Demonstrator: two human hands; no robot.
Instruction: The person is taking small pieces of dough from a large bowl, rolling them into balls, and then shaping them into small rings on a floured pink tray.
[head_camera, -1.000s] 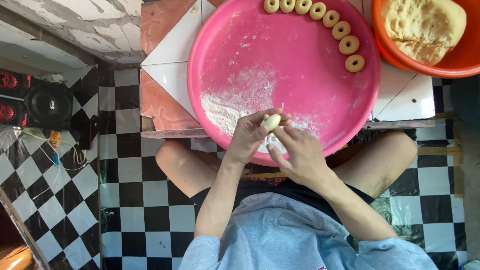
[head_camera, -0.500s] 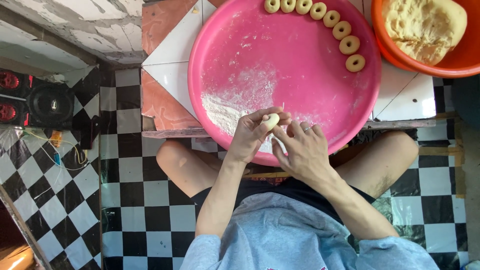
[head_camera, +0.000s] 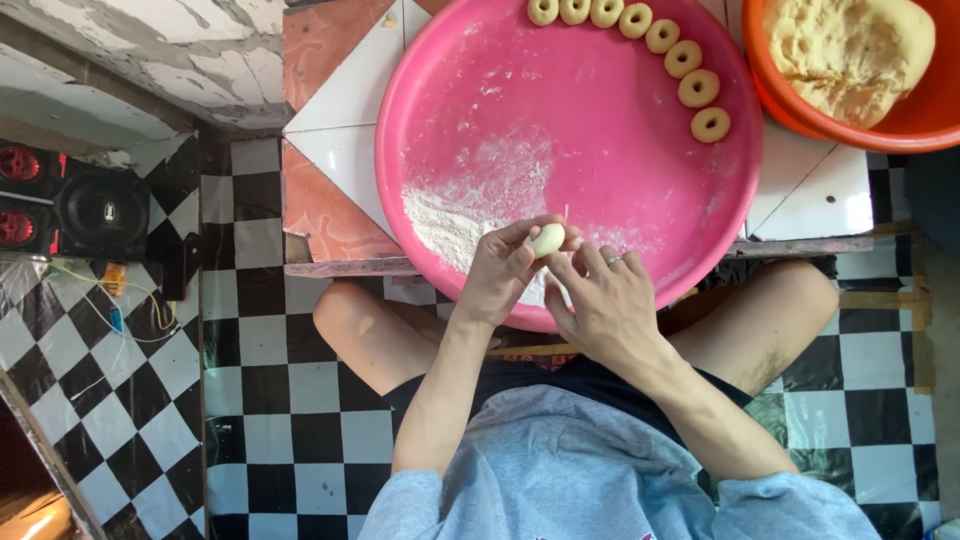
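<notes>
My left hand pinches a small pale dough ball between thumb and fingers, over the near rim of a big round pink tray. My right hand sits just beside it, its fingertips touching the dough ball from the right, a ring on one finger. A thin stick tip pokes up by the dough. A heap of white flour lies on the tray just left of my hands. Several ring-shaped dough pieces curve along the tray's far right edge.
An orange bowl with a lump of dough stands at the top right. The tray rests on a low tiled slab. Black-and-white checkered floor surrounds my crossed legs. Black speakers and wires lie at left.
Both hands stay almost in place over the tray's near rim; the dough ball has turned slightly between my fingers.
</notes>
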